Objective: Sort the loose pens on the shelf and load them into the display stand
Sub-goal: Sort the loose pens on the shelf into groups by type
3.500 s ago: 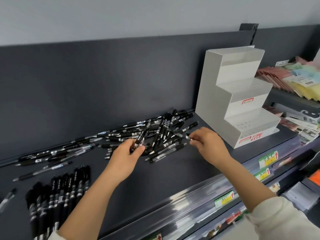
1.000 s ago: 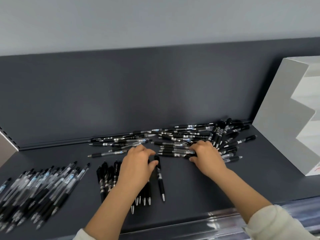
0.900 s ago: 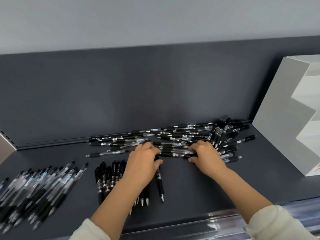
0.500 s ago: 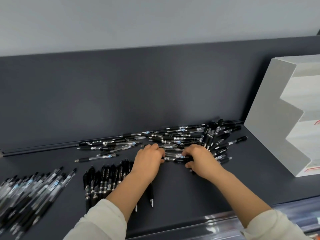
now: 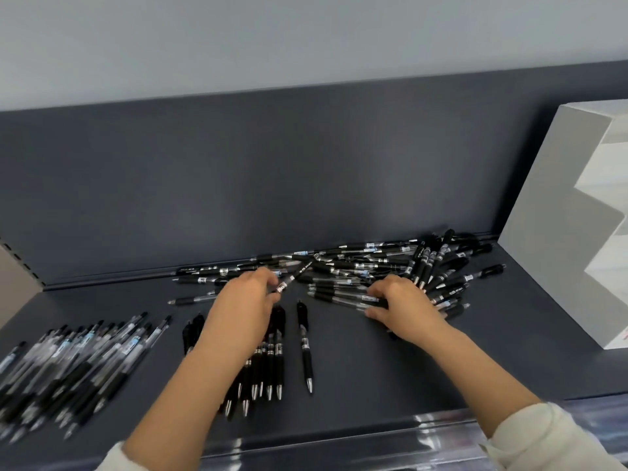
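two bare hands reach over the dark shelf (image 5: 373, 375). the left hand (image 5: 244, 304) pinches one black pen (image 5: 290, 280) at the near edge of the loose heap (image 5: 373, 261), which lies along the back wall. the right hand (image 5: 404, 307) curls fingers and thumb round a small bunch (image 5: 341, 298) of pens at the heap's near side. a sorted row of black pens (image 5: 272, 362) lies under the left forearm, with clear pens (image 5: 78, 365) further left. the white display stand (image 5: 550, 266) stands at the right, just beside the heap.
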Demonstrator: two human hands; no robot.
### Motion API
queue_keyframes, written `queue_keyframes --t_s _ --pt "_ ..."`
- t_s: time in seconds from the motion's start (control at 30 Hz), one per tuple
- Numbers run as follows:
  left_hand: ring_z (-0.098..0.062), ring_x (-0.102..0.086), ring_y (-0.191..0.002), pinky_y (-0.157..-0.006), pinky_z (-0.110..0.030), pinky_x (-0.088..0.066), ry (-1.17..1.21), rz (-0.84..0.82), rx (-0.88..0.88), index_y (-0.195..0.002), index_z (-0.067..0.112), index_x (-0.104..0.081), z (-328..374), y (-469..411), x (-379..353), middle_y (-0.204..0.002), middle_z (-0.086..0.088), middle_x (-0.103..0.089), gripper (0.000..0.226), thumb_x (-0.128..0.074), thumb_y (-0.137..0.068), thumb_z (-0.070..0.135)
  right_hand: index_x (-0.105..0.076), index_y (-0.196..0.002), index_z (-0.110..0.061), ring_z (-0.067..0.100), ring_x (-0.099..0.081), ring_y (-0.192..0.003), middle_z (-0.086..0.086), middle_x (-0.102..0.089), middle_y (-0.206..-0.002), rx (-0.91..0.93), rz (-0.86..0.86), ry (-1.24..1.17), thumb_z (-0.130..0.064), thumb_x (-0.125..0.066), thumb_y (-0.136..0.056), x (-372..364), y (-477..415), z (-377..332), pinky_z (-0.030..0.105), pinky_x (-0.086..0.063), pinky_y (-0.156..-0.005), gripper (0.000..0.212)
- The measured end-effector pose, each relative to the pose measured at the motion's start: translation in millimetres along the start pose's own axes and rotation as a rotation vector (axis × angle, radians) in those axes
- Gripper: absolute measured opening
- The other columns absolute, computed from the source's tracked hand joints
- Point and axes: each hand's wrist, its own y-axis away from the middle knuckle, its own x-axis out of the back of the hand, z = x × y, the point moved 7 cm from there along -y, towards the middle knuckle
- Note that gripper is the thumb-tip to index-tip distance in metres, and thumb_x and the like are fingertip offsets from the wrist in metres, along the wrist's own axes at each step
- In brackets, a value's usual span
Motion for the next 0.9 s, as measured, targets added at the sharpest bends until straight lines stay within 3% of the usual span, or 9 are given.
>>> queue_keyframes --t_s 0.13,0.27,0.53,0.63,0.73,0.83,0.9 --pt "-0.018 -0.059 -0.099 -0.08 -0.027 -0.044 -0.005 -0.117 0.101 -0.126 0.018 -0.054 -16.0 39.0 -10.7 -0.108 -0.002 -0.064 0.033 -0.054 -0.093 0.023 -0.056 -0.126 -0.015 0.025 -0.048 -0.116 0.006 -0.055 -0.122 -0.03 -0.021 0.062 -0.036 -0.066 -0.084 -6.5 -4.2 -3.6 0.037 -0.042 -0.097 0.048" --pt "-0.011 -0.056 -0.08 -0.066 -0.02 -0.04 0.019 -0.154 0.117 -0.128 0.021 -0.053 -25.5 54.6 -25.4 -0.1 0.002 -0.059 0.037 -0.056 -0.092 0.025 -0.06 -0.119 -0.015 0.026 -0.047 -0.115 0.007 -0.053 -0.118 -0.068 -0.063 0.053 -0.031 -0.068 -0.084 -8.4 -9.1 -6.3 0.041 -0.042 -0.097 0.04" --pt "-0.007 -0.05 -0.076 -0.069 -0.017 -0.036 0.114 -0.171 0.027 -0.115 0.022 -0.063 -22.6 46.4 -33.0 -0.086 0.007 -0.051 0.029 -0.062 -0.089 0.033 -0.06 -0.11 -0.014 0.024 -0.056 -0.102 0.006 -0.059 -0.114 -0.085 -0.086 0.04 -0.021 -0.064 -0.087 -10.2 -7.9 -14.9 0.032 -0.046 -0.082 0.024" --pt "-0.007 -0.053 -0.08 -0.071 -0.018 -0.041 0.133 -0.163 0.013 -0.11 0.024 -0.066 -20.3 44.2 -33.5 -0.091 0.007 -0.055 0.025 -0.061 -0.089 0.036 -0.062 -0.114 -0.013 0.026 -0.056 -0.108 0.008 -0.058 -0.118 -0.074 -0.061 0.054 -0.021 -0.061 -0.09 -6.6 -4.7 -19.4 0.035 -0.046 -0.089 0.026" --pt "-0.008 -0.053 -0.091 -0.078 -0.023 -0.046 0.129 -0.066 -0.048 -0.114 0.027 -0.063 -15.2 36.8 -22.2 -0.096 0.01 -0.05 0.028 -0.06 -0.089 0.039 -0.065 -0.111 -0.014 0.028 -0.056 -0.105 0.006 -0.055 -0.112 -0.062 0.034 0.023 -0.02 -0.06 -0.09 10.5 -2.6 -28.6 0.032 -0.044 -0.085 0.022" --pt "-0.017 -0.048 -0.109 -0.09 -0.033 -0.046 0.111 0.12 -0.223 -0.127 0.021 -0.057 2.4 26.6 -1.8 -0.113 0.005 -0.05 0.048 -0.067 -0.083 0.036 -0.066 -0.11 -0.015 0.025 -0.055 -0.1 0.002 -0.051 -0.103 0.021 0.077 0.01 -0.019 -0.059 -0.091 31.3 3.1 -52.6 0.031 -0.042 -0.081 0.021" --pt "-0.017 -0.041 -0.124 -0.1 -0.036 -0.037 0.019 0.097 -0.323 -0.136 0.022 -0.047 16.5 20.2 0.4 -0.131 0.005 -0.046 0.057 -0.063 -0.085 0.042 -0.068 -0.107 -0.014 0.022 -0.054 -0.095 0.002 -0.051 -0.1 0.138 0.061 -0.032 -0.018 -0.061 -0.089 39.0 9.2 -77.5 0.033 -0.043 -0.084 0.02"
